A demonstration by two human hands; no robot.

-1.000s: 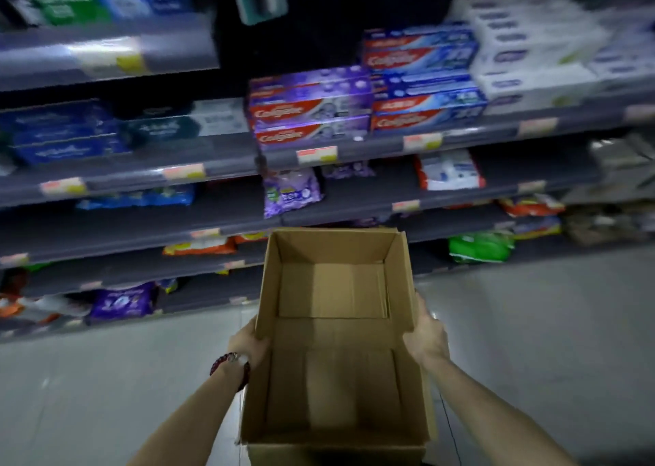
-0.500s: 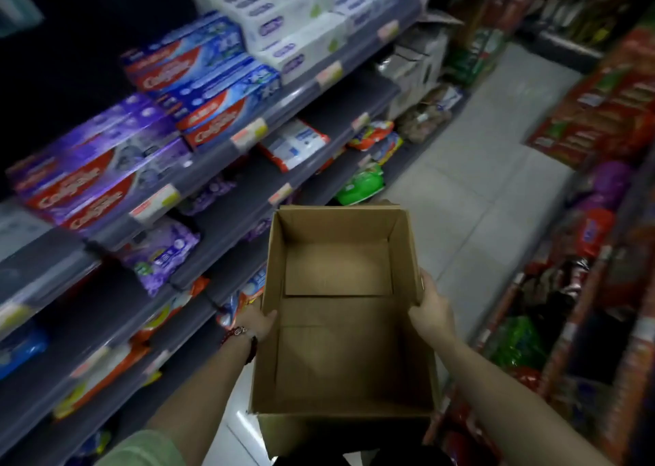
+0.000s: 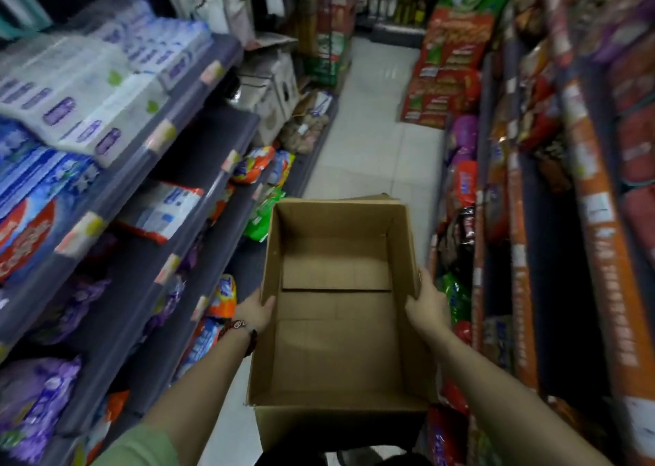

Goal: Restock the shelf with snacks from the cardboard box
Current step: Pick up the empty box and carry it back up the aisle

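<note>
An open brown cardboard box (image 3: pixel 336 341) is held in front of me above the aisle floor, and nothing lies inside it. My left hand (image 3: pixel 256 311) grips its left wall, thumb over the rim. My right hand (image 3: pixel 429 306) grips the right wall the same way. Grey shelves (image 3: pixel 149 253) on the left carry toothpaste cartons, white boxes and several snack bags (image 3: pixel 253 164). Shelves on the right (image 3: pixel 517 260) are packed with colourful snack packets.
The narrow aisle runs ahead over a pale tiled floor (image 3: pixel 372 139). White cartons and sacks (image 3: pixel 276 90) are piled at the end of the left shelves. A red and orange product display (image 3: pixel 446 69) stands on the right further down.
My view has swung right, from facing the left shelves to looking down the aisle. The box stays in both hands, carried along with the turn.
</note>
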